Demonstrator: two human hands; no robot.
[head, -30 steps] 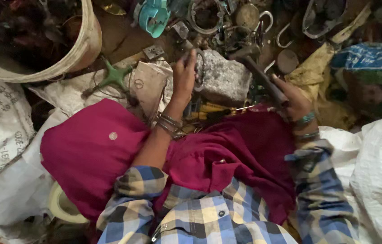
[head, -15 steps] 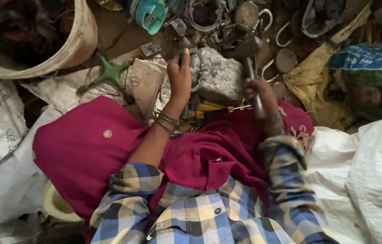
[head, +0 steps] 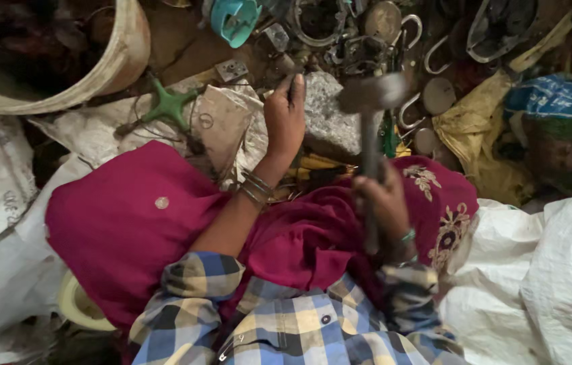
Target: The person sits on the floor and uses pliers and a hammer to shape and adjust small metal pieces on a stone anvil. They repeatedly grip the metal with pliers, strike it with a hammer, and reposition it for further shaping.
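My right hand [head: 382, 203] grips the handle of a hammer [head: 370, 101], whose blurred metal head hangs raised above a grey stone block [head: 330, 125]. My left hand [head: 284, 118] rests on the stone's left side and pinches a small dark piece against its top; what that piece is I cannot tell. Metal bangles circle my left wrist. Both arms wear blue and yellow checked sleeves over a magenta cloth [head: 137, 223] across my lap.
Scrap metal lies beyond the stone: rings, hooks [head: 411, 30], round discs [head: 438, 94] and a teal plastic part [head: 235, 19]. A green star-shaped piece [head: 169, 105] sits left. A woven basket rim [head: 96, 78] curves at upper left. White sacks [head: 549, 270] lie right and left.
The hammer has swung up from lying low at the right to standing raised over the stone, and my right hand has come in toward my lap. My left hand stays on the stone.
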